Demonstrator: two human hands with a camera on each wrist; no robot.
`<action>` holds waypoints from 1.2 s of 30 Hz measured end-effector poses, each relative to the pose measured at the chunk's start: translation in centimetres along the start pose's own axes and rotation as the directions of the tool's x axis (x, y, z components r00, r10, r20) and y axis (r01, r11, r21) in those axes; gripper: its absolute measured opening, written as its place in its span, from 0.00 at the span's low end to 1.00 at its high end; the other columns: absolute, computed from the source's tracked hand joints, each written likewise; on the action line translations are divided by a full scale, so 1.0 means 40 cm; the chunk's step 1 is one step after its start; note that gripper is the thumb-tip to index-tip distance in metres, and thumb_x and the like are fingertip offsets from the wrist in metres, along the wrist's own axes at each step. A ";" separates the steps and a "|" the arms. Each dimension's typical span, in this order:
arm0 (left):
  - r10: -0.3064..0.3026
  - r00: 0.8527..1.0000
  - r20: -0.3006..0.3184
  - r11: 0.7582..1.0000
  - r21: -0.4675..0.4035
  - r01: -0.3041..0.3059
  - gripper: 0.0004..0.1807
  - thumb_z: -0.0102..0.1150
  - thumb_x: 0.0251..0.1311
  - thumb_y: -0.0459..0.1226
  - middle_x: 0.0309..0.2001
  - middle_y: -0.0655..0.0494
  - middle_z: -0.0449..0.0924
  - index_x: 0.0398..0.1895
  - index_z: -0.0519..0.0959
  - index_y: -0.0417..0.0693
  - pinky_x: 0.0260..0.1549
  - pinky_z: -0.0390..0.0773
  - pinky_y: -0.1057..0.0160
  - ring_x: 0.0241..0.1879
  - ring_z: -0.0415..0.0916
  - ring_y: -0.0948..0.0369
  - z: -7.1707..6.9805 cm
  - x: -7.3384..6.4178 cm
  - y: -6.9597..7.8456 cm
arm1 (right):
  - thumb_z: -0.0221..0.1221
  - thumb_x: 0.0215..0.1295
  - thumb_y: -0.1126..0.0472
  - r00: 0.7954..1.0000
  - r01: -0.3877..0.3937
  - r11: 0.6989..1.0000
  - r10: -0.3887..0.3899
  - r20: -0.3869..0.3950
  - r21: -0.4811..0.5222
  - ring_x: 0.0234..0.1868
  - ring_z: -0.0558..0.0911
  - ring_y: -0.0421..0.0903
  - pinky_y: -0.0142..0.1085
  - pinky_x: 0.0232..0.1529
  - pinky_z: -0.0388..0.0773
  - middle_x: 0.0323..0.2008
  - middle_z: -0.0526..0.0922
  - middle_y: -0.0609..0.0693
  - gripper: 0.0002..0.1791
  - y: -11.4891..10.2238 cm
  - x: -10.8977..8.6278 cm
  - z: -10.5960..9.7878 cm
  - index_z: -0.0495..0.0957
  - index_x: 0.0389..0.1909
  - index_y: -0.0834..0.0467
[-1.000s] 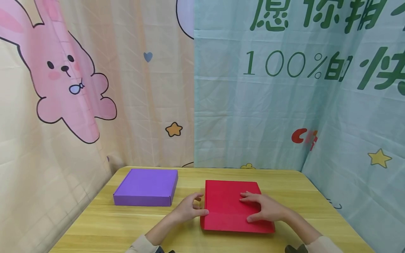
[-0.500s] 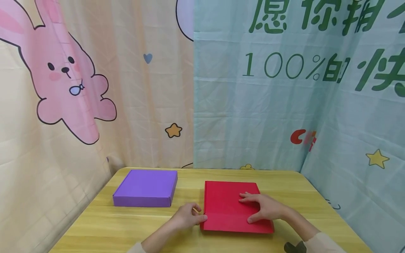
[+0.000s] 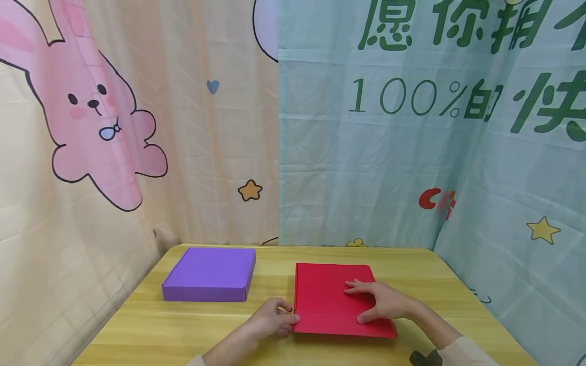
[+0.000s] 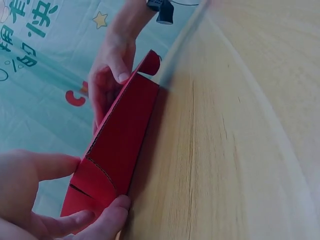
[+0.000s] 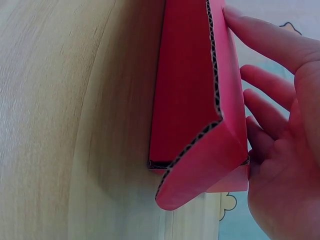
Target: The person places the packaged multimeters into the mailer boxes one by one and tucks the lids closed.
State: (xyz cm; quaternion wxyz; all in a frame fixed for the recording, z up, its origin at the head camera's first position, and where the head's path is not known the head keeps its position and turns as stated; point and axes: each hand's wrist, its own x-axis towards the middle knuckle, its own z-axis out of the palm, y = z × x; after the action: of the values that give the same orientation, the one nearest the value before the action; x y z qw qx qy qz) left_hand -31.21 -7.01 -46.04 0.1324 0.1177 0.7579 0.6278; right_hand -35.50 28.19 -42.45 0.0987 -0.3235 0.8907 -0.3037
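A flat red cardboard box [image 3: 327, 297] lies on the table in front of me, its lid lowered over it. My left hand [image 3: 273, 318] is at the front left corner. In the left wrist view its thumb is at the lid's edge and its curled fingers touch the side near the bottom, pinching the corner. My right hand [image 3: 386, 302] rests on the lid's right part with fingers spread. A rounded side flap [image 5: 200, 170] sticks out at the lid's front right corner in the right wrist view. The box's inside is hidden.
A closed purple box [image 3: 210, 268] sits at the back left of the wooden table [image 3: 137, 330]. Printed curtains [image 3: 366, 168] hang behind the table and along its sides.
My left hand has slid a little toward me along the box's left side, to the front corner. The right hand stays on the lid. The purple box has not moved.
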 end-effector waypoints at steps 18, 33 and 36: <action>-0.021 0.999 -0.033 0.987 -0.159 0.016 0.15 0.71 0.61 0.29 0.34 0.47 0.85 0.44 0.74 0.31 0.41 0.87 0.53 0.34 0.85 0.55 0.007 0.000 -0.017 | 0.73 0.57 0.46 1.000 -0.007 1.000 0.007 0.003 0.011 0.76 0.59 0.65 0.60 0.64 0.70 0.75 0.67 0.53 0.38 -0.001 0.000 0.000 0.76 0.70 0.48; 0.079 0.996 -0.038 0.992 0.100 -0.075 0.18 0.75 0.58 0.32 0.36 0.49 0.82 0.47 0.78 0.38 0.36 0.81 0.58 0.36 0.82 0.55 -0.008 -0.002 -0.003 | 0.75 0.54 0.47 1.000 -0.006 1.000 0.006 0.010 0.007 0.76 0.59 0.65 0.58 0.62 0.72 0.75 0.66 0.52 0.40 0.003 -0.002 0.000 0.76 0.70 0.47; 0.160 0.987 -0.031 0.973 0.174 -0.152 0.21 0.76 0.55 0.31 0.39 0.51 0.80 0.50 0.78 0.38 0.36 0.81 0.58 0.39 0.79 0.56 -0.011 0.009 -0.002 | 0.76 0.53 0.47 1.000 -0.001 1.000 0.001 0.013 0.003 0.75 0.59 0.65 0.56 0.61 0.74 0.75 0.65 0.52 0.41 0.008 -0.001 0.001 0.75 0.70 0.47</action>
State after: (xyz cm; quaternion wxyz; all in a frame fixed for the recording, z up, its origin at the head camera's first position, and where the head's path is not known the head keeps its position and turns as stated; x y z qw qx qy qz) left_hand -31.68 -7.30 -46.07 0.0549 0.1737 0.8002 0.5714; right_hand -35.63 28.38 -42.66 0.1053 -0.3249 0.8897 -0.3028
